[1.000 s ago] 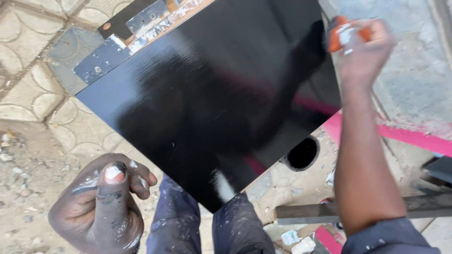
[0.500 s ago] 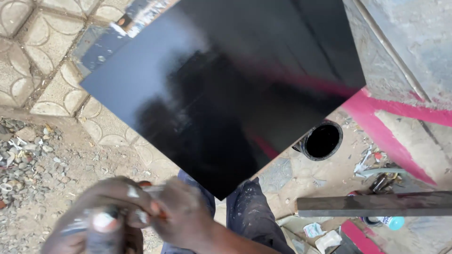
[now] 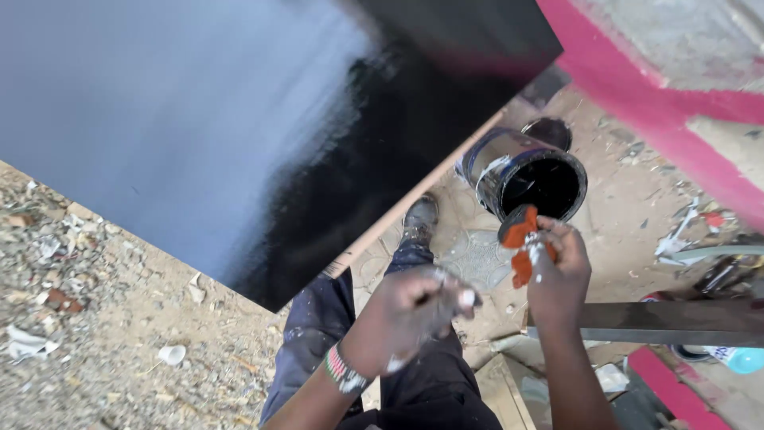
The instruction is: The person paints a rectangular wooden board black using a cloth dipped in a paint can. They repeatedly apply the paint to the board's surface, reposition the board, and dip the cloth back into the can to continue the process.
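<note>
- Gripping an orange-handled tool (image 3: 521, 243), the right hand (image 3: 557, 267) is closing around it just beside the open can of black paint (image 3: 529, 179) on the ground.
- Curling shut, the paint-smeared left hand (image 3: 406, 318) is hovering over the knees; what it holds is unclear.
- Glistening wet, the black-painted panel (image 3: 239, 119) is lying above.

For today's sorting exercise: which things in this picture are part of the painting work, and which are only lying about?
Part of the work:
right hand holding the orange brush
left hand
glossy black board
open paint tin

Lying about:
rubble on the ground
white cup
metal bar
blue bottle
</note>
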